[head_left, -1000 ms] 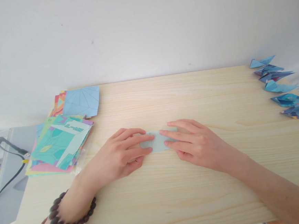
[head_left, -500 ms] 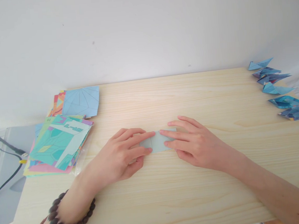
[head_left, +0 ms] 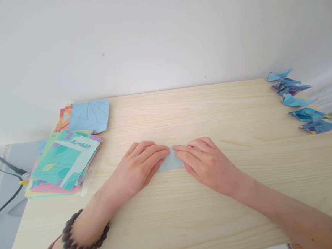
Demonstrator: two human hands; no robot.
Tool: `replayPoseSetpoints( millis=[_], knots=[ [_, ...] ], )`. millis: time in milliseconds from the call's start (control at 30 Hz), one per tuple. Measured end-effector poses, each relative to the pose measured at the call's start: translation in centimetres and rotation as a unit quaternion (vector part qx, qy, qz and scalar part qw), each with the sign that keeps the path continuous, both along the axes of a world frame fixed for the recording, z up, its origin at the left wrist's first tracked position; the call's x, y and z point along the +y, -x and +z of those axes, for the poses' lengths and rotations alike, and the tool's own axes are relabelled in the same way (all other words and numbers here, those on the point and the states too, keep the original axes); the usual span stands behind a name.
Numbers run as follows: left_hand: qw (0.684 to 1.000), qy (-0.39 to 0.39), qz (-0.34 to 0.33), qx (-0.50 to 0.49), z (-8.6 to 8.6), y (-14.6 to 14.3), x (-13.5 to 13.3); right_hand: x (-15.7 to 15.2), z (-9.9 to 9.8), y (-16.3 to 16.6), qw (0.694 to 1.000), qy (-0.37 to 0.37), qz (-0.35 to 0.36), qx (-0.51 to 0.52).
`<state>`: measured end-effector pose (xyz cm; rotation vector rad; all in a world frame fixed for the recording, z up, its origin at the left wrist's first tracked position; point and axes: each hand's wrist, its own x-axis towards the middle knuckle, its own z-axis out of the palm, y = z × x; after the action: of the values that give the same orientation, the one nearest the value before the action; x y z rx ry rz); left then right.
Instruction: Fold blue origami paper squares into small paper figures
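Note:
A small pale blue folded paper (head_left: 171, 163) lies flat on the wooden table (head_left: 199, 110), near the middle. My left hand (head_left: 139, 168) rests on its left end with the fingers stretched out and pressed down on it. My right hand (head_left: 205, 161) covers its right end in the same way, fingers flat and close together. The fingertips of both hands nearly meet over the top edge of the paper. Most of the paper is hidden under the hands. A dark bead bracelet (head_left: 80, 238) sits on my left wrist.
A stack of coloured patterned paper sheets (head_left: 68, 159) lies at the table's left edge, a light blue sheet (head_left: 90, 116) behind it. Several folded blue paper figures (head_left: 299, 100) line the far right edge. A cable (head_left: 3, 179) lies on the grey surface left of the table.
Both hands have drawn closer together over the paper, and my fingers have slid inward along it. The view has tilted slightly, so the table sits lower in the picture.

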<state>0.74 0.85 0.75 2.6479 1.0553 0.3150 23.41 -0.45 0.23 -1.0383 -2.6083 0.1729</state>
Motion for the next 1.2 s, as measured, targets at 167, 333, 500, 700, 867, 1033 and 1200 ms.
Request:
replayPoseSetpoints(
  millis=[167,333,500,700,867,1033,1200],
  knots=[
    [0.999,-0.034,0.023,0.022,0.1,0.2,-0.2,-0.1,0.0,0.3,1.0,0.016,0.001,-0.023],
    [0.997,-0.051,0.035,0.045,0.3,-0.1,-0.4,-0.5,-0.1,1.1,0.998,0.03,-0.041,-0.042],
    [0.99,-0.109,0.049,0.073,0.1,-0.8,-1.0,-0.9,-0.3,1.9,0.995,0.009,-0.081,-0.064],
    [0.977,-0.184,0.06,0.094,-0.2,-1.3,-1.4,-1.3,-0.4,2.3,0.992,-0.024,-0.09,-0.084],
    [0.977,-0.187,0.055,0.09,-0.3,-1.5,-1.3,-0.6,-0.3,2.1,0.995,0.006,-0.085,-0.045],
    [0.981,-0.17,0.062,0.072,-0.2,-1.5,-0.8,1.6,-0.5,1.6,0.981,0.107,-0.128,0.101],
    [0.979,-0.185,0.064,0.063,-0.1,-1.7,-0.6,2.6,-0.7,2.2,0.962,0.145,-0.191,0.133]
  ],
)
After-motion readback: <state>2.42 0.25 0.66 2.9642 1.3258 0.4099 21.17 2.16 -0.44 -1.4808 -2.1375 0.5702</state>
